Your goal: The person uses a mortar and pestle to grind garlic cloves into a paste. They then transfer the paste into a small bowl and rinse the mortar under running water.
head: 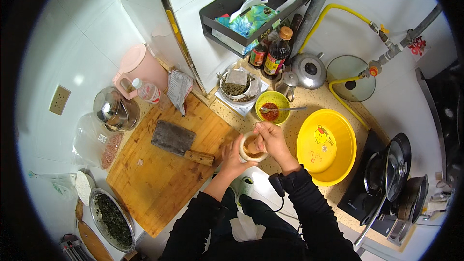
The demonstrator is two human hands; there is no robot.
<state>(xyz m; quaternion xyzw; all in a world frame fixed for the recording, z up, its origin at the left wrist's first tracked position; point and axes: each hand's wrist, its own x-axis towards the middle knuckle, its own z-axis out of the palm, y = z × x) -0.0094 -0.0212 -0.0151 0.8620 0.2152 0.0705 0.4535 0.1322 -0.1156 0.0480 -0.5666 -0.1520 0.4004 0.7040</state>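
A pale mortar [243, 155] with brownish ground contents stands near the counter's front edge. My left hand [232, 154] curls around its left side and rim. Over its opening, my right hand [272, 141] is closed on a pestle [258, 145], whose lower part reaches into the mortar; the fingers hide part of it. Just behind is a yellow-green bowl [286, 116] of red chili flakes with a metal spoon [290, 108] lying across it. To the left, a cleaver [174, 137] with a wooden handle lies on the wooden cutting board [152, 192].
A yellow plastic basin [346, 145] stands to the right, with pans [398, 166] on a black cooktop beyond. Sauce bottles [277, 56], a small metal pot [287, 81] and a bowl of dried herbs [237, 86] stand behind. A pink pitcher [139, 65] is at the left back.
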